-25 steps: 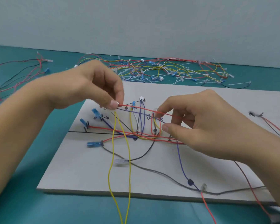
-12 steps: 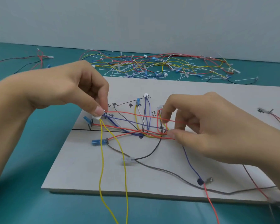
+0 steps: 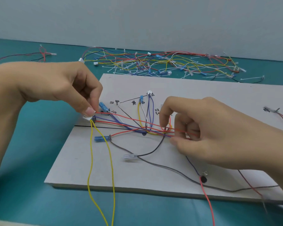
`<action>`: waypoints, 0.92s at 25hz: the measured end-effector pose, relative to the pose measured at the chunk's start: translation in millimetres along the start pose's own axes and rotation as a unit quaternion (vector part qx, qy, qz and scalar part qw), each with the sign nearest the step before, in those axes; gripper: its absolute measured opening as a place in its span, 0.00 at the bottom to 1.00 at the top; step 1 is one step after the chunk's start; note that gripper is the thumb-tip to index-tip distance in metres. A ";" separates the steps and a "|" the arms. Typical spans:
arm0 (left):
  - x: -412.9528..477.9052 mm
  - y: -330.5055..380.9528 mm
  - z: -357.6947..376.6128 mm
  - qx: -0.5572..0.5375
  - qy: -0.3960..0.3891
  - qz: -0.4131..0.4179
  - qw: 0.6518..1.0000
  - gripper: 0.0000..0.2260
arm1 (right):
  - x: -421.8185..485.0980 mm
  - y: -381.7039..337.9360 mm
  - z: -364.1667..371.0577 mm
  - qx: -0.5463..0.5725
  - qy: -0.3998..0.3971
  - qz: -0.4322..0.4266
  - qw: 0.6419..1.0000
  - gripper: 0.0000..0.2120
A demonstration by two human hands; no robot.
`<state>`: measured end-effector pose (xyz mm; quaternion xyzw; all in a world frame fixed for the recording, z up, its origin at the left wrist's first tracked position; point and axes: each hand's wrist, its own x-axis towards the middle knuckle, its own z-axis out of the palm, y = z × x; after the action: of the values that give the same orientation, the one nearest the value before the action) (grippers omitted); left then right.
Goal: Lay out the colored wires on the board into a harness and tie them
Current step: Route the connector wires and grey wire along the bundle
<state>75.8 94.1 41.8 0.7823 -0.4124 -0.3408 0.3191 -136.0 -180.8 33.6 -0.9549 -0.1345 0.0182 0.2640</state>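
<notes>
A grey board point(image 3: 194, 88) lies on the teal table, with black markings and pegs. Red, purple, yellow, white and black wires cross its left half. My left hand point(image 3: 55, 84) pinches a small white connector point(image 3: 88, 117) at the board's left edge; a red wire point(image 3: 131, 120) and two yellow wires point(image 3: 110, 159) run from it, the yellow ones hanging off the front edge. My right hand point(image 3: 207, 132) pinches the bundle of red and purple wires point(image 3: 168, 132) near the board's middle. Blue terminals point(image 3: 101, 138) sit near the left pegs.
A tangled heap of spare colored wires and white cable ties point(image 3: 153, 64) lies behind the board. More red and black wires point(image 3: 42, 53) rest at the far left. A clear terminal point(image 3: 129, 156) with a grey wire lies on the near part of the board.
My left hand has carried the white connector down and left, from above the board's middle to its left edge. My right hand has stayed on the bundle.
</notes>
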 end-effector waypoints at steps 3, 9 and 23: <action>0.9 -0.6 1.0 0.006 -0.008 -0.012 1.000 0.12 | 0.7 1.1 -0.7 0.000 0.003 0.001 1.000 0.13; -1.6 -0.7 -0.6 0.022 -0.014 -0.039 0.999 0.13 | 3.2 3.6 1.4 0.000 0.006 0.000 1.000 0.12; -0.9 0.9 0.7 0.080 0.006 -0.056 0.995 0.14 | 2.5 3.0 0.5 -0.013 -0.008 -0.020 1.000 0.11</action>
<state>74.5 94.3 42.3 0.8293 -0.3920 -0.3196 0.2378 -132.9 -182.4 31.7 -0.9552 -0.1559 0.0188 0.2510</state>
